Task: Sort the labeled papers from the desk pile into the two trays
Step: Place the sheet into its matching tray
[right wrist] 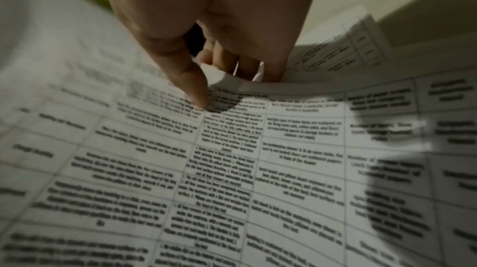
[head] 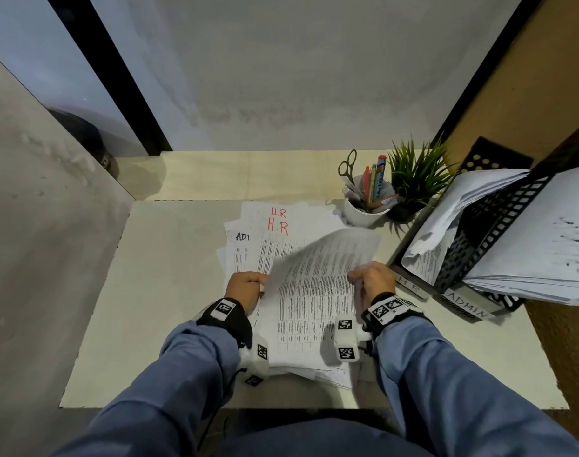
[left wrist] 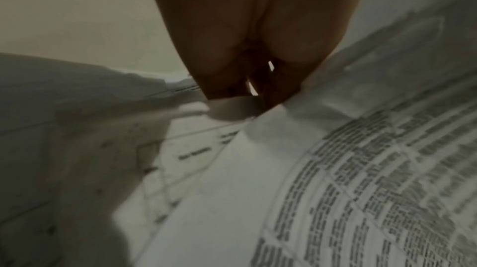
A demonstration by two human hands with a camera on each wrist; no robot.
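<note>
Left hand (head: 245,288) gripped the left edge of the top printed sheet (head: 314,285), fingers curled round it. The sheet's far half curled up between both hands, above the desk pile (head: 268,232), with "H.R" in red just beyond. Right hand (head: 372,282) pinched the sheet's right edge, thumb (right wrist: 191,79) on top. Right of that hand stood the HR tray (head: 410,285), then the ADMIN tray (head: 469,308), both holding papers.

papers (head: 314,291): matt printed paper | trays (head: 499,232): black perforated plastic
</note>
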